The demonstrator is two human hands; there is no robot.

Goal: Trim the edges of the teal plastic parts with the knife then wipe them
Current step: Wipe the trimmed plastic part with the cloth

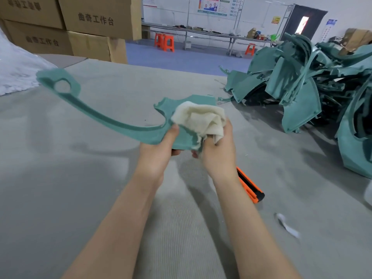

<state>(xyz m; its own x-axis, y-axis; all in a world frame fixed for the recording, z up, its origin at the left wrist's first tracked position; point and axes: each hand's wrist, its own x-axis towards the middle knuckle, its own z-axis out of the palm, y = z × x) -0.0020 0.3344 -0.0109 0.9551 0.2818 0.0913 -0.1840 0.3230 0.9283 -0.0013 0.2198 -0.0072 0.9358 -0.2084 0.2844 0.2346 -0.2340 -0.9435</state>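
Observation:
A long curved teal plastic part is held above the grey table, its ringed end reaching far left. My left hand grips its wide end, thumb on top and fingers underneath. My right hand holds a crumpled white cloth pressed onto that wide end. An orange and black knife lies on the table just right of my right forearm, partly hidden by my wrist.
A big heap of teal plastic parts fills the table's right side. Cardboard boxes are stacked at the back left, with white sheeting beside them. A white scrap lies near right. The grey table cover spreads left.

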